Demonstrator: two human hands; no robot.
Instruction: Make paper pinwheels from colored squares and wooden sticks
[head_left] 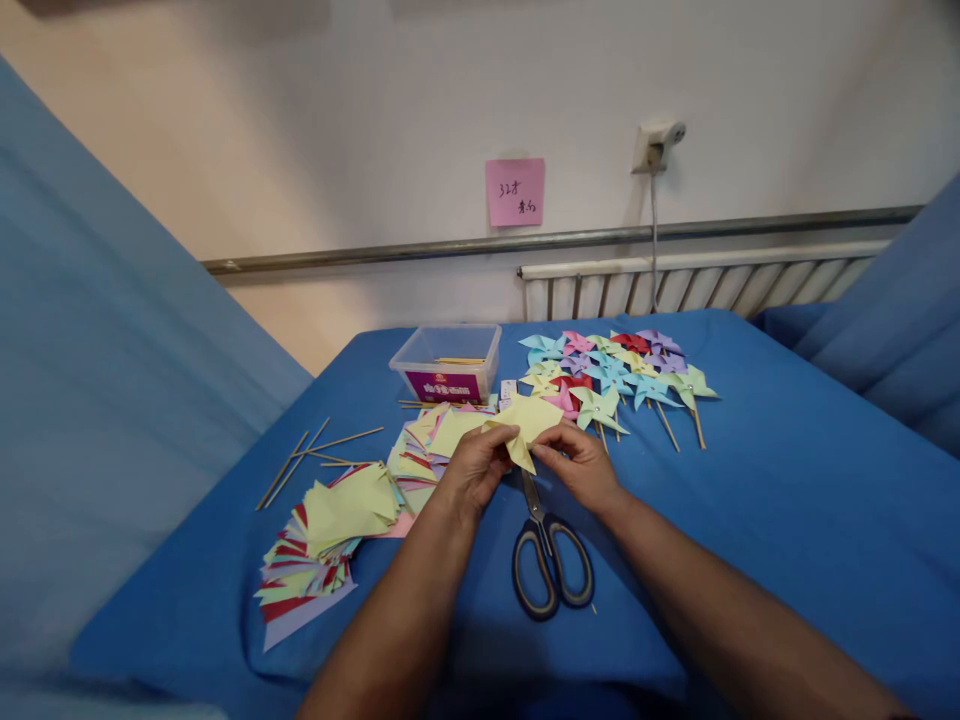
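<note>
A pale yellow paper pinwheel blank (536, 415) is held up between both hands, its near corners bent inward. My left hand (482, 465) pinches the paper at its left side, thumb on top. At its right edge my right hand (579, 462) grips a corner between thumb and fingertips. Just below the paper lies a pair of scissors (551, 560) with dark handles toward me; the paper and hands partly cover the blades. To the left are a fanned stack of cut coloured paper (352, 510) and a second paper pile (427, 450), partly behind my left hand.
Several finished pinwheels (611, 372) on sticks lie at the back right. A clear plastic box (446, 350) with a purple label holds a few sticks. Loose wooden sticks (300, 455) lie at left on the blue tablecloth (787, 500). Blue curtains (112, 350) hang at both sides.
</note>
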